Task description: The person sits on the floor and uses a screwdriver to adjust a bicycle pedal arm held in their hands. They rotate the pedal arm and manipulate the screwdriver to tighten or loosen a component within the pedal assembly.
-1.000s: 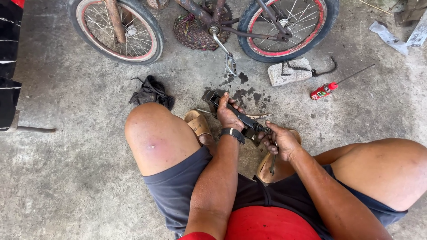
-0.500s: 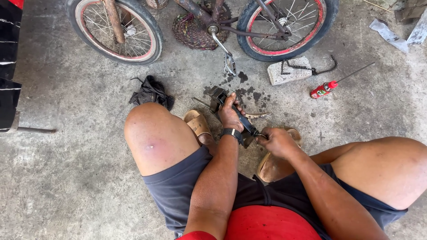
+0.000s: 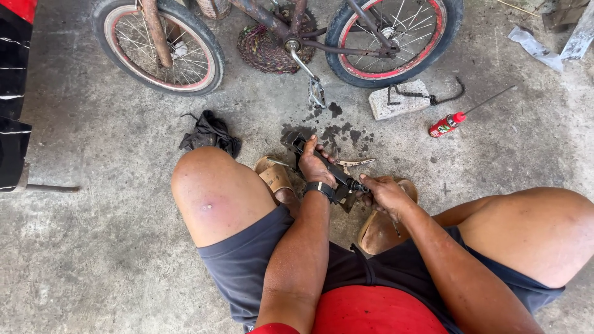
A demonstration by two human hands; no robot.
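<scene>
a person squats on a grey concrete floor [image 3: 93, 260], rough, blotched and scuffed. all places below are told from the small bicycle [image 3: 278, 37] lying across the top of the view, with its two red-rimmed wheels and rusty frame.

just below the bicycle's crank, dark oil stains [image 3: 334, 127] spread over the concrete. below those stains the left hand [image 3: 314, 164] has its grip closed around a black bicycle pedal [image 3: 300, 147], holding it just above the floor between the knees. the right hand [image 3: 385, 195], lower and to the right, has its grip closed on a dark tool [image 3: 346, 180] whose end meets the pedal's axle side; what kind of tool it is cannot be told. a black watch [image 3: 322, 190] sits on the left wrist.

under the hands, tan sandals [image 3: 275, 176] rest on the floor. a small metal piece [image 3: 356, 162] lies just beside the pedal.

below the bicycle's rear wheel sits a grey concrete block [image 3: 396, 102] with a black chain [image 3: 433, 97] draped across it. farther right lies a red spray can [image 3: 447, 124] with a long thin straw. below the front wheel a crumpled dark rag [image 3: 210, 133] lies on the floor. at the far left edge stands a red and black object [image 3: 12, 93], only partly in view. crumpled pale scraps [image 3: 535, 46] lie toward the top right corner.
</scene>
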